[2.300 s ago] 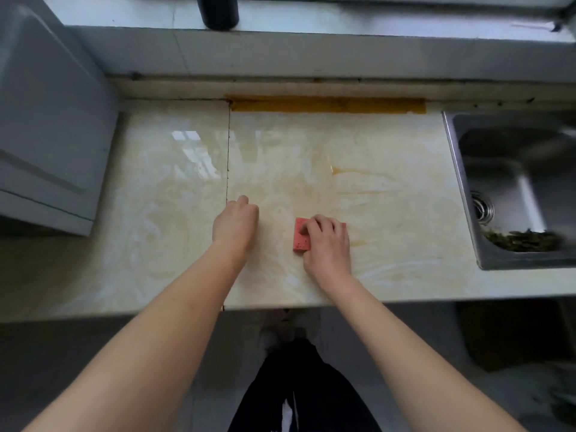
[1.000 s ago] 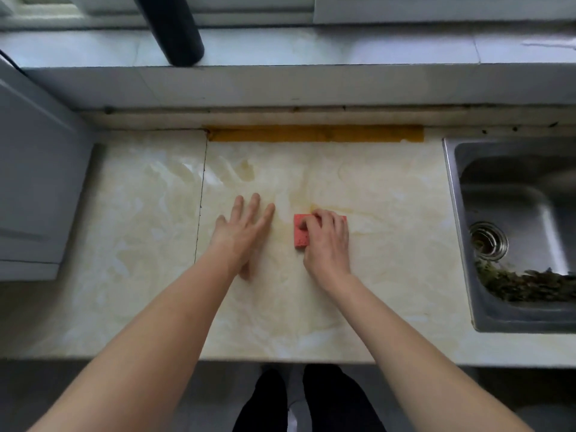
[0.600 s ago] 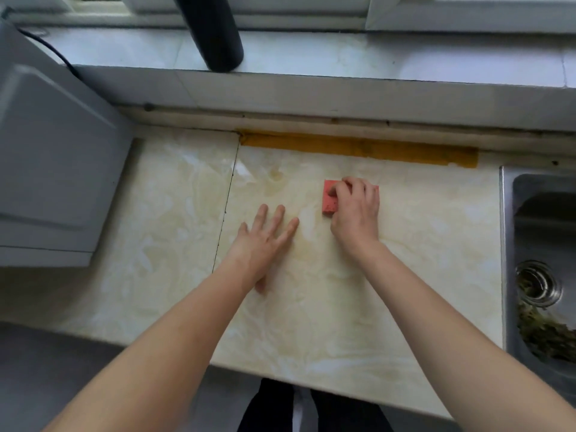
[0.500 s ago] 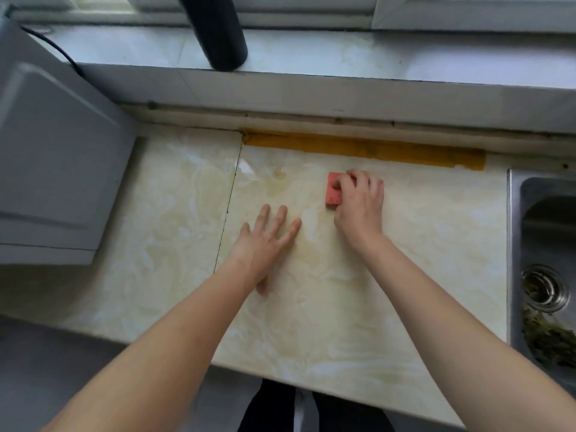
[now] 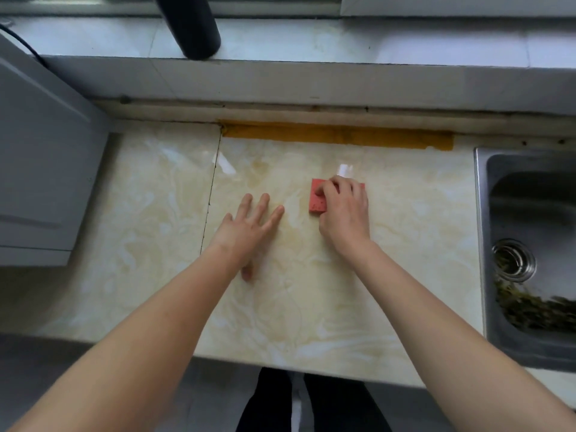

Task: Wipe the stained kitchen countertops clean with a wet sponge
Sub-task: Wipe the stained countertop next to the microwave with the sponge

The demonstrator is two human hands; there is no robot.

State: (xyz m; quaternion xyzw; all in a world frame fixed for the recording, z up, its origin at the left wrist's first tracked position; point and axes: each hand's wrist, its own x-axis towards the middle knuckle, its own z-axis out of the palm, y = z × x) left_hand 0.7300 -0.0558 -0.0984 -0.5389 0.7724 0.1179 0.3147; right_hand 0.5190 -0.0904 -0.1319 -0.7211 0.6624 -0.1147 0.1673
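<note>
A red sponge (image 5: pixel 317 199) lies flat on the cream marble countertop (image 5: pixel 311 307), mostly covered by my right hand (image 5: pixel 344 213), which presses down on it with curled fingers. My left hand (image 5: pixel 247 232) rests flat on the counter just to the left, fingers spread, holding nothing. Faint yellowish stains (image 5: pixel 261 174) show on the wet, shiny surface beyond my left hand. A brownish-yellow strip (image 5: pixel 336 135) runs along the back edge of the counter.
A steel sink (image 5: pixel 530 244) with green scraps near its drain (image 5: pixel 514 260) sits at the right. A grey cabinet (image 5: pixel 43 166) stands at the left. A black cylinder (image 5: pixel 190 23) stands on the window ledge behind. A seam (image 5: pixel 212 188) crosses the counter.
My right hand has drawn the sponge back toward me from near the back strip. My left hand stays flat on the counter. The camera view has shifted slightly.
</note>
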